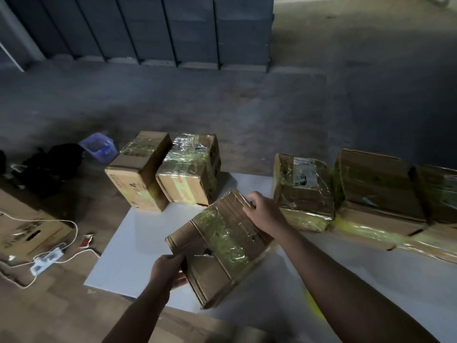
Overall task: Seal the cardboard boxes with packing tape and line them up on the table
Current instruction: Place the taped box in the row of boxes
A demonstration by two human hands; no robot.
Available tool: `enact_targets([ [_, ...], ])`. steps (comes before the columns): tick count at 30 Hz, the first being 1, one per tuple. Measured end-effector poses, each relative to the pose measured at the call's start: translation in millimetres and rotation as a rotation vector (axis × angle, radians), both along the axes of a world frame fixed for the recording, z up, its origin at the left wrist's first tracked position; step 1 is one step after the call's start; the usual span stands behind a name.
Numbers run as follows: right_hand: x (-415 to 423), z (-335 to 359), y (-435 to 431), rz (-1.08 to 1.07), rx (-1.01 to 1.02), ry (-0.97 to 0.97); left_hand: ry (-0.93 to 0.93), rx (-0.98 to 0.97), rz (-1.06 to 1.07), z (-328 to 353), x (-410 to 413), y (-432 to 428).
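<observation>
A taped cardboard box point(222, 246) is held tilted just above the white table point(128, 248), near its front. My left hand point(168, 269) grips the box's near left corner and my right hand point(263, 210) holds its far right edge. Two sealed boxes point(138, 172) point(190, 169) stand side by side at the table's far left corner. On the right, a wrapped box point(303, 191) and a bigger one point(378, 189) stand in a row along the far edge. No roll of tape is visible.
On the floor to the left lie an open cardboard box point(22, 231), a white power strip point(45, 262) with its cord, a dark bag point(53, 164) and a blue plastic basket point(99, 147). Grey block stacks point(148, 30) stand far behind.
</observation>
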State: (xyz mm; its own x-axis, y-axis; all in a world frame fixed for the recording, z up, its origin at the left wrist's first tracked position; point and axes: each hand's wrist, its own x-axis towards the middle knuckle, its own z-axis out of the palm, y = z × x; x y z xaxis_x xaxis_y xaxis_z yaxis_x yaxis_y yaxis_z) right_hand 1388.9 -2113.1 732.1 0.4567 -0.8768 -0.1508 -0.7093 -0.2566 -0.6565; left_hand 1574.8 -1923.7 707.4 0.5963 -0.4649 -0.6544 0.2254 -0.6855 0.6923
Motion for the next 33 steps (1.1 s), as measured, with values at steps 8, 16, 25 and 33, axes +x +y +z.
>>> enact_targets([
  [8, -8.7, -8.7, -2.3, -0.008, 0.073, 0.376, -0.534, 0.037, -0.494, 23.7, 31.3, -45.5],
  [16, 8.3, 5.9, 2.7, -0.148, -0.012, 0.184, -0.42, -0.054, -0.814, 24.3, 57.5, -67.8],
  [25, 32.2, 26.2, -20.6, -0.206, -0.151, 0.001, -0.567, -0.099, -0.691, 9.4, 69.5, -77.4],
  [33, 0.4, 1.2, -38.8, -0.304, -0.093, 0.352, -0.507, -0.132, -0.485, -5.1, 68.7, -81.2],
])
